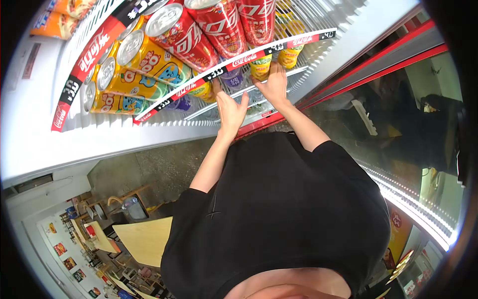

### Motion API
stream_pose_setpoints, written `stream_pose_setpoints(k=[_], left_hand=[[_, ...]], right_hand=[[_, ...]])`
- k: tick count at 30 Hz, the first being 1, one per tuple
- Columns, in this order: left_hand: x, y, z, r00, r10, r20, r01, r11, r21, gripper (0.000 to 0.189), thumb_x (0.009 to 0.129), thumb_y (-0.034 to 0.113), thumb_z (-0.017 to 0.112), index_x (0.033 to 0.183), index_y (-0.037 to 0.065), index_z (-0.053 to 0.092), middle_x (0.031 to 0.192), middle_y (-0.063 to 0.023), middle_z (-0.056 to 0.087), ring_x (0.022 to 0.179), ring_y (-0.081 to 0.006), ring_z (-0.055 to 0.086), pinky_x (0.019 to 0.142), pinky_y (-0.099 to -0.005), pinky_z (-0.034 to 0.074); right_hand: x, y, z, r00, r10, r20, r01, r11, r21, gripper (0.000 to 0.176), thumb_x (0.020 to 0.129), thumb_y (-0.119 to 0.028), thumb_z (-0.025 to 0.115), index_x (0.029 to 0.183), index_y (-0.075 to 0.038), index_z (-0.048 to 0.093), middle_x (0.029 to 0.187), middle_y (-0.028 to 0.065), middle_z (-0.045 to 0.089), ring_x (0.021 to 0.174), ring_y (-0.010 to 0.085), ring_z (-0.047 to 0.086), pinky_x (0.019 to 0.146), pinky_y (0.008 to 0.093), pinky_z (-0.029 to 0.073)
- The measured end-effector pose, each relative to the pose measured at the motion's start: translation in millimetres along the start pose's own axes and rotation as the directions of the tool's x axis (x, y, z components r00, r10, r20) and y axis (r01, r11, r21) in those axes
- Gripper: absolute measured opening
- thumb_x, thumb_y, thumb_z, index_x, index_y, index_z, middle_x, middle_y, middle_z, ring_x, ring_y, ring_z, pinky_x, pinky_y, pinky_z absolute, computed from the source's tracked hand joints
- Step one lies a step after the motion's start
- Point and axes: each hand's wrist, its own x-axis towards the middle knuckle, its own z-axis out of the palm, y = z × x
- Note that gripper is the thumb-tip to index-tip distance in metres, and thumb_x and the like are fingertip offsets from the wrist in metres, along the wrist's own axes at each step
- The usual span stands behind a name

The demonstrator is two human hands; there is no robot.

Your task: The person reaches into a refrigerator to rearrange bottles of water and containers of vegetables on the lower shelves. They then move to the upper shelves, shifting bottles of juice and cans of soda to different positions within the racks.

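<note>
My left hand reaches into the fridge below a shelf label strip, its thumb apart from its fingers. Its fingertips are near a yellow bottle and a purple bottle. To the right, my right hand touches the lower part of a yellow-capped bottle with its thumb and fingers around the base. Another yellow bottle stands just right of it. Red cans and orange-yellow cans stand on the upper shelves.
The fridge's white side wall runs along the left. Its open glass door with a red frame is on the right. Behind and below are wooden tables and chairs. Orange packs are at the upper left.
</note>
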Motion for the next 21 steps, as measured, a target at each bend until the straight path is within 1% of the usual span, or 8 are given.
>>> stream_pose_setpoints(k=[3, 7, 8, 12, 15, 16, 19, 21], left_hand=[[16, -9, 11, 0.997, -0.079, 0.012, 0.08, 0.997, -0.017, 0.105, 0.082, 0.023, 0.081, 0.152, -0.016, 0.014, 0.145, -0.0394, 0.04, 0.135, -0.0485, 0.045, 0.117, -0.0467, 0.033], [31, -13, 21, 0.981, -0.191, -0.014, 0.19, 0.98, -0.066, 0.103, 0.077, 0.03, 0.087, 0.143, -0.018, 0.023, 0.131, -0.042, 0.053, 0.121, -0.0529, 0.056, 0.103, -0.0498, 0.045], [32, -16, 25, 0.991, -0.116, -0.062, 0.115, 0.993, -0.016, 0.102, 0.074, 0.031, 0.09, 0.141, -0.014, 0.028, 0.125, -0.0364, 0.059, 0.117, -0.0475, 0.061, 0.1, -0.0482, 0.048], [41, -21, 30, 0.982, -0.174, -0.079, 0.153, 0.964, -0.218, 0.092, 0.069, 0.027, 0.093, 0.138, -0.003, 0.04, 0.116, -0.0241, 0.068, 0.105, -0.038, 0.07, 0.089, -0.0443, 0.056], [46, -24, 30, 0.989, -0.135, -0.061, 0.122, 0.976, -0.183, 0.084, 0.07, 0.026, 0.092, 0.134, -0.001, 0.046, 0.118, -0.0233, 0.069, 0.106, -0.0361, 0.07, 0.09, -0.0428, 0.055], [44, -32, 33, 0.99, -0.128, -0.053, 0.12, 0.983, -0.14, 0.082, 0.073, 0.022, 0.092, 0.137, 0.0, 0.046, 0.118, -0.0165, 0.067, 0.102, -0.0248, 0.067, 0.09, -0.0372, 0.053], [40, -32, 34, 0.972, -0.231, -0.034, 0.213, 0.935, -0.282, 0.082, 0.071, 0.026, 0.092, 0.134, -0.001, 0.047, 0.117, -0.0203, 0.069, 0.106, -0.0325, 0.07, 0.09, -0.0398, 0.055], [38, -31, 34, 0.977, -0.183, -0.107, 0.159, 0.966, -0.202, 0.083, 0.071, 0.025, 0.092, 0.134, -0.002, 0.045, 0.114, -0.021, 0.069, 0.103, -0.0333, 0.07, 0.09, -0.0402, 0.055]], right_hand=[[-5, 3, -1, 1.0, -0.017, -0.001, 0.017, 0.999, 0.035, 0.075, 0.071, -0.032, 0.091, 0.125, 0.003, 0.051, 0.115, 0.0238, 0.06, 0.108, 0.0435, 0.058, 0.097, 0.0526, 0.044], [-9, 9, -13, 0.992, -0.078, -0.096, 0.1, 0.963, 0.249, 0.065, 0.079, -0.02, 0.087, 0.127, 0.003, 0.051, 0.12, 0.0226, 0.059, 0.108, 0.0421, 0.056, 0.094, 0.0495, 0.047], [-12, 11, -19, 0.99, -0.095, -0.105, 0.116, 0.971, 0.208, 0.059, 0.08, -0.017, 0.086, 0.124, 0.002, 0.052, 0.117, 0.0207, 0.059, 0.106, 0.0402, 0.057, 0.09, 0.0466, 0.048], [-16, 21, -42, 0.971, -0.135, -0.198, 0.179, 0.957, 0.227, 0.055, 0.076, -0.016, 0.088, 0.115, -0.002, 0.052, 0.108, 0.0181, 0.056, 0.106, 0.0374, 0.055, 0.091, 0.0463, 0.045], [-6, 32, -50, 0.931, -0.077, -0.357, 0.128, 0.985, 0.12, 0.058, 0.074, -0.017, 0.09, 0.114, -0.003, 0.051, 0.112, 0.0193, 0.054, 0.109, 0.0377, 0.053, 0.095, 0.0465, 0.044], [0, 37, -52, 0.936, -0.041, -0.349, 0.086, 0.99, 0.114, 0.064, 0.073, -0.017, 0.09, 0.12, -0.001, 0.049, 0.119, 0.0215, 0.052, 0.113, 0.0393, 0.052, 0.098, 0.0473, 0.043], [17, 37, -56, 0.949, 0.029, -0.314, 0.023, 0.987, 0.162, 0.069, 0.074, -0.016, 0.089, 0.126, 0.0, 0.046, 0.125, 0.0237, 0.05, 0.116, 0.0418, 0.051, 0.1, 0.0495, 0.042], [25, 38, -54, 0.965, 0.119, -0.234, -0.082, 0.983, 0.163, 0.074, 0.076, -0.02, 0.088, 0.131, 0.002, 0.045, 0.125, 0.0263, 0.053, 0.116, 0.0454, 0.053, 0.1, 0.0519, 0.044]])
